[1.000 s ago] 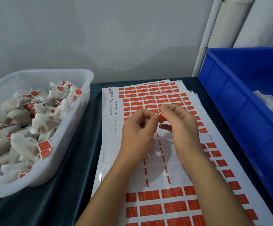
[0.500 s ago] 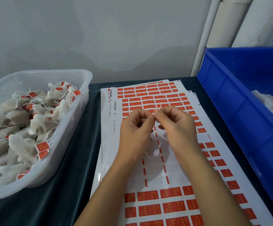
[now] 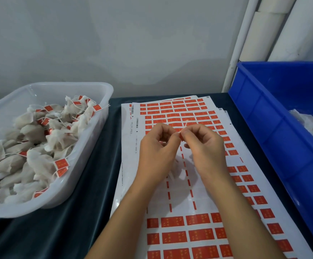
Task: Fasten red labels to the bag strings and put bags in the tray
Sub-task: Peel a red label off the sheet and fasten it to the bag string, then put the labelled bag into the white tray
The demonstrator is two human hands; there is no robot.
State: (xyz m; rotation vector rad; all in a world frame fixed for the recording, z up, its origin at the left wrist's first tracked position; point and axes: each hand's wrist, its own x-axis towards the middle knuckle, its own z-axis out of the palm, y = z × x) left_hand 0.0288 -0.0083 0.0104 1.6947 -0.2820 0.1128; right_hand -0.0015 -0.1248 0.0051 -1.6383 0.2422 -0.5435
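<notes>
Both hands are sitting slightly lower over the label sheets (image 3: 198, 212) than before. Left hand (image 3: 157, 152) and right hand (image 3: 206, 148) are pinching a red label (image 3: 181, 135) around the bag string (image 3: 185, 124); the bag (image 3: 178, 172) is dangling beneath. Uneven pressing could be folding the label crooked or missing the string.

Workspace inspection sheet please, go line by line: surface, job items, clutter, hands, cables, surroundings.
Surface: dark cloth table, partly under the label sheets.
Job's things: red labels on the sheets, several already peeled off; clear tray at left holds labelled bags; blue bin at right holds white material.
Clutter: nothing seen.
Hands: left hand and right hand together pinch a red label on a string.
Cables: nothing seen.
Surroundings: grey wall, white pipes.
</notes>
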